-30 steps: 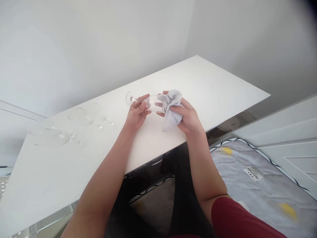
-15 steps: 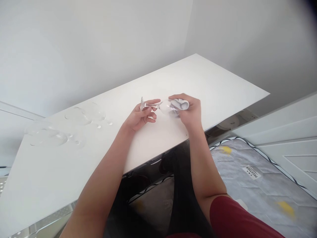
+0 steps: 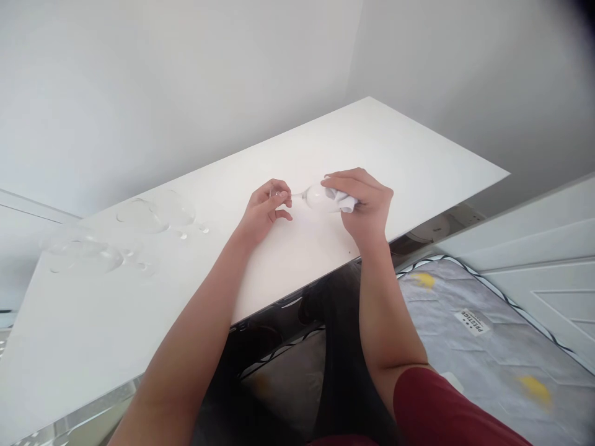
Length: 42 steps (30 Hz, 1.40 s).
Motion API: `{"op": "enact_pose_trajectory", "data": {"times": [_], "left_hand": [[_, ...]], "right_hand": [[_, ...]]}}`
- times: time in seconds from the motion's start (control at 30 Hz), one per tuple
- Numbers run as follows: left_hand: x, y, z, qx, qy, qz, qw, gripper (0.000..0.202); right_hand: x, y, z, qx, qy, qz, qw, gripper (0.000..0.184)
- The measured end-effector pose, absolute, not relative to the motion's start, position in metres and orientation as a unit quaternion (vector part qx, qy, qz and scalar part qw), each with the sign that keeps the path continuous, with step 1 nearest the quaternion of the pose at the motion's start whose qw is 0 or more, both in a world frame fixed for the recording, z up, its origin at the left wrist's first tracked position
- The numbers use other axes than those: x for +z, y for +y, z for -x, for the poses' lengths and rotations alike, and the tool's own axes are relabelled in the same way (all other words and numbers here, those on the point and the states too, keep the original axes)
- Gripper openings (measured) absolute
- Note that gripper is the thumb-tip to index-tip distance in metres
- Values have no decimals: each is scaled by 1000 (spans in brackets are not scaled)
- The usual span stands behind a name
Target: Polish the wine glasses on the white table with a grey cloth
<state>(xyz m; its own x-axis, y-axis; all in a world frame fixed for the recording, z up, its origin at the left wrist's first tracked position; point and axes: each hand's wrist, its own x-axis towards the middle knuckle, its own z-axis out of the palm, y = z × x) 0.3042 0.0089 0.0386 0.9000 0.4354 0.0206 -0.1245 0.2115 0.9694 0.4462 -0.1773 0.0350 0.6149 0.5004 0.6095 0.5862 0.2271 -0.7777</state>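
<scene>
A clear wine glass [image 3: 315, 197] lies sideways in the air above the white table, its bowl toward the right. My left hand [image 3: 266, 210] is closed around the foot and lower stem, with the fingers bent and partly hiding the base. At the bowl's open end, my right hand [image 3: 365, 195] grips a white cloth [image 3: 343, 199]. The cloth is bunched at the rim; how much of it sits inside the bowl I cannot tell.
On the left of the white table [image 3: 106, 322] lie several clear stemmed glasses [image 3: 153, 215]. Walls stand behind the table. A grey mattress [image 3: 469, 359] with yellow patches lies below at the right, beside a white panelled door [image 3: 558, 279].
My right hand has shifted slightly right with the cloth, its fingers now straighter over the rim. My left fingers have closed in on the glass's foot, and the glass has moved slightly right.
</scene>
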Motion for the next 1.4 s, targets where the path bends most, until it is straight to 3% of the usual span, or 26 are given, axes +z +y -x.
{"op": "enact_pose_trajectory", "data": {"times": [0.17,0.33,0.43,0.6,0.73,0.83,0.93,1.07,1.13,1.2,1.3,1.4], "left_hand": [[35,8,-301,143,104,-645,744,12],[32,8,-296,18,21,-735,677,34],[33,8,-295,-42,-25,-759,649,37],[32,5,-299,59,1,-714,698,46],[30,3,-300,76,-12,-708,702,49],[28,3,-297,10,-26,-716,698,59],[26,5,-295,24,-32,-707,706,62],[26,5,-297,92,19,-695,713,65],[25,3,-299,108,43,-684,720,63],[22,1,-300,133,62,-689,710,57],[19,-2,-300,165,79,-719,670,47],[21,-4,-297,137,44,-763,630,57]], "right_hand": [[35,-176,-448,-35,-417,609,674,19],[32,-179,-456,11,-375,602,705,11],[30,-176,-455,34,-353,577,736,15],[23,-162,-456,23,-313,562,765,38],[28,-155,-451,129,-320,580,737,60],[36,-151,-433,199,-342,555,732,64],[37,-144,-411,214,-355,532,739,68],[32,-139,-396,75,-390,532,748,58],[31,-140,-395,-60,-455,558,692,48],[34,-142,-395,-169,-546,598,562,41],[44,-145,-395,-224,-606,660,382,30],[58,-158,-399,-214,-546,707,395,17]]}}
